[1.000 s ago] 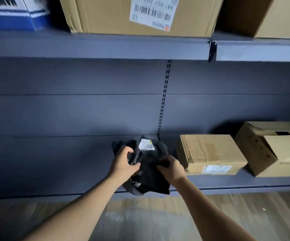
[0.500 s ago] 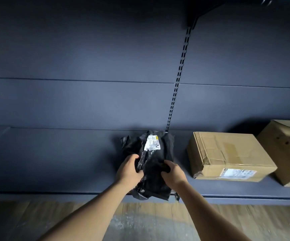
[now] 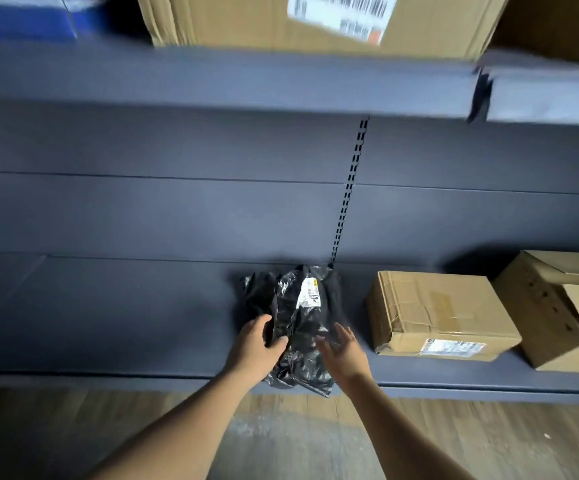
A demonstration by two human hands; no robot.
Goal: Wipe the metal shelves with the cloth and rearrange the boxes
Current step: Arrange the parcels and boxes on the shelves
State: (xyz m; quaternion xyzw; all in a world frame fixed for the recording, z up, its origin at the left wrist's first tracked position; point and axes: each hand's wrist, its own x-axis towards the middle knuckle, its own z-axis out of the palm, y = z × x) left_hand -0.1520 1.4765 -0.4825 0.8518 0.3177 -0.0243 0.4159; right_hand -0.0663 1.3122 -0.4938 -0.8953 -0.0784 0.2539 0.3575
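Place: a grey metal lower shelf (image 3: 108, 323).
Bag: black bag (image 3: 302, 327) lies on it, near the front edge.
Left: left hand (image 3: 257, 348) grips the bag's left side.
Right: right hand (image 3: 345, 355) spread wide, blurry, maybe touching the bag.
Boxes: shut box (image 3: 433, 306) just right of the bag, open box (image 3: 558, 313) beside it.

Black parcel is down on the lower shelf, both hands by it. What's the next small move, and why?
Probably let go with the left hand, which grips the left edge of the black parcel. The parcel appears to rest on the lower shelf, and the right hand is open beside it, holding nothing. Its near corner pokes over the shelf's front edge, so release gently.
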